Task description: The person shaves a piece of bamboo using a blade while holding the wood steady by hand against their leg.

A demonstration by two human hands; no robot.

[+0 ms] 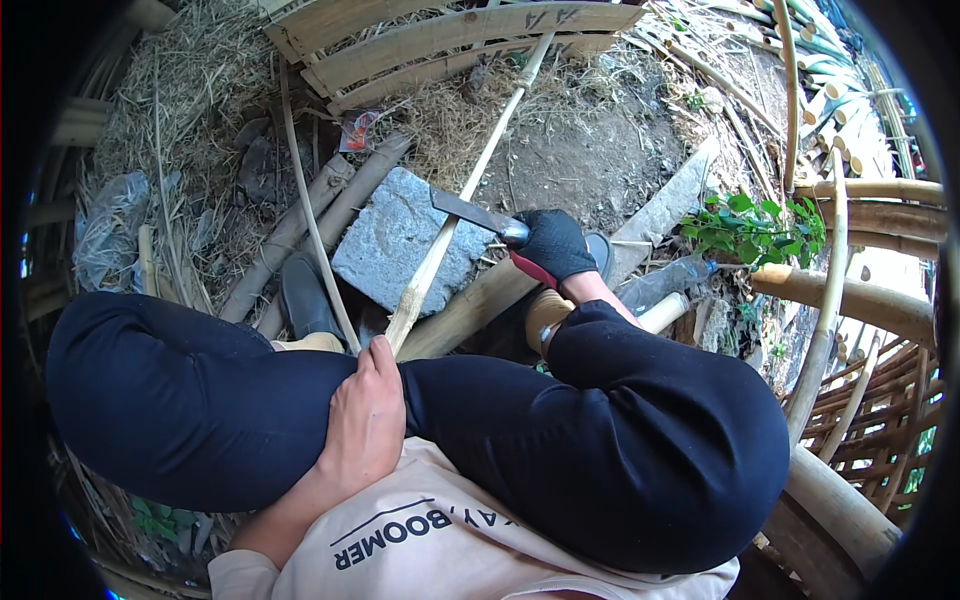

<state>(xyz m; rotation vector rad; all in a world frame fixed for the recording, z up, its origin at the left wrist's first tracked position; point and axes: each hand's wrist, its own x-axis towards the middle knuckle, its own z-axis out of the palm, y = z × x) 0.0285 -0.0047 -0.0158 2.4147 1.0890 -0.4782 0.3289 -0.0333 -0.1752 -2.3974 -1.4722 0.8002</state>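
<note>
In my gloved right hand [555, 245], closed round its handle, is a knife [465, 213] with a broad dark blade. The blade lies across a long pale bamboo strip [440, 245], which runs from the crate at the back toward my lap. My bare left hand [365, 415] is closed at the strip's near end, between my thighs; its fingertips are partly hidden. Beneath the strip and blade sits a rough grey stone block [385, 225]. A thinner bamboo strip [305, 190] passes left of the block, its near end close to my left fingers.
A slatted wooden crate [450, 45] stands at the back. Bamboo poles [295, 230] lie left of the block, near a clear plastic bag [110, 225]. A flat board [665, 210], a leafy plant [755, 232] and thick bamboo rails [850, 300] are at right. Cut bamboo [845, 115] is stacked far right.
</note>
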